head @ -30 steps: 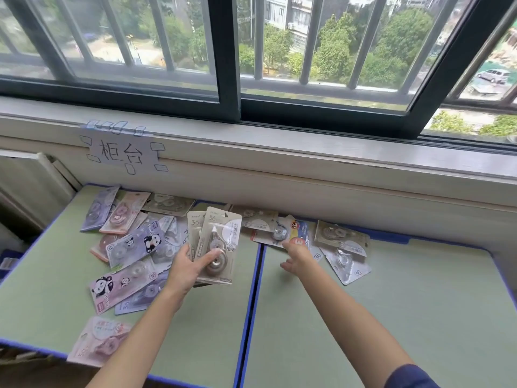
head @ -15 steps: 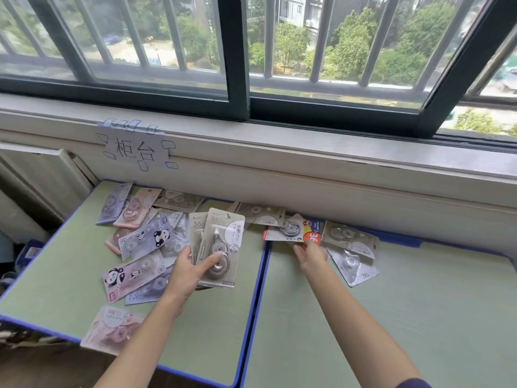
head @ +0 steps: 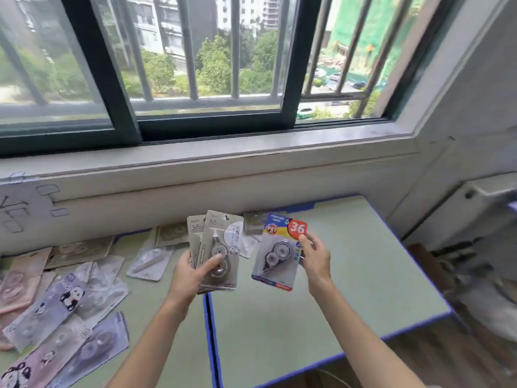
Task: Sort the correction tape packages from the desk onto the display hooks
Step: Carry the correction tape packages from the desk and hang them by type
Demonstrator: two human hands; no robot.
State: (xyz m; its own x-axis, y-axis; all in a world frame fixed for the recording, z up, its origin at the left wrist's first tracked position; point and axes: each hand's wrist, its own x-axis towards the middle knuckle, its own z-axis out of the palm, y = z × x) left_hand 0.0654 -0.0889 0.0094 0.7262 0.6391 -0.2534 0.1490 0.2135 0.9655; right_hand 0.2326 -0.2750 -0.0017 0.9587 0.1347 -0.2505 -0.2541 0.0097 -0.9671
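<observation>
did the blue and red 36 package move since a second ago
Yes. The blue and red package lay on the desk near the wall; the right hand now holds it lifted off the desk, toward the person.

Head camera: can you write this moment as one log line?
left hand: holds beige cardboard correction tape packages | right hand: holds blue-and-red correction tape package | both above green desk | hooks: unseen

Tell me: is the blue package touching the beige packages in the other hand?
Apart. The head view shows green desk between the blue package and the beige packages.
</observation>
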